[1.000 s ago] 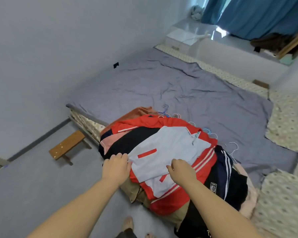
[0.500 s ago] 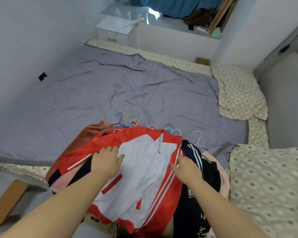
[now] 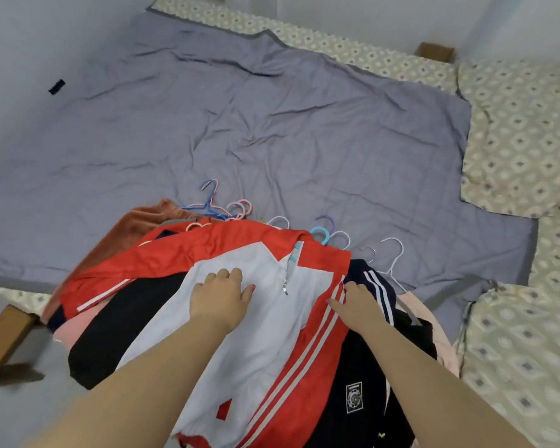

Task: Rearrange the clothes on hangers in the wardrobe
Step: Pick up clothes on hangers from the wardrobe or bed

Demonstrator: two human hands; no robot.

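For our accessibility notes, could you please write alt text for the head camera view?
A person's left hand and right hand rest on a red and white zip jacket topping a pile of clothes on hangers, heaped at the near edge of a grey bedsheet. Coloured hanger hooks fan out beyond the pile.

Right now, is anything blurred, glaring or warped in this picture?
Head view: soft, even light, no glare. In the head view the bench at lower left is smeared by motion blur, while the jacket is fairly sharp. The same view shows wide-angle stretch toward its corners.
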